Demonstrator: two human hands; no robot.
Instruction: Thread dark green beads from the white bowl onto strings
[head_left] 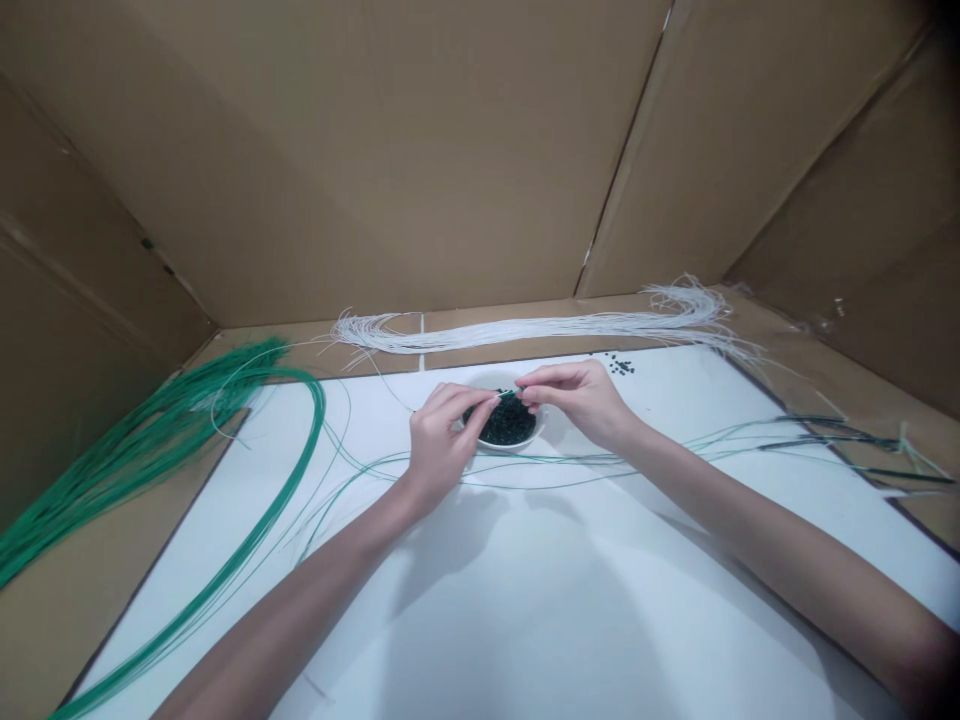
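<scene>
Over a white bowl of small dark beads, my two hands meet with fingertips a short gap apart. A thin pale-green strand runs across that gap. My left hand is closed, pinching the strand between thumb and forefinger. Thumb and fingers of my right hand are also pinched together at the strand's other end. A tiny dark piece seems to show at the right fingertips, too small to name. The bowl's left side is partly hidden behind my left fingers.
Green strands lie bundled at left, curving onto the white board. White strands stretch along the back. Loose beads lie behind my right hand. Several strands with dark beaded ends lie at right. Cardboard walls surround everything.
</scene>
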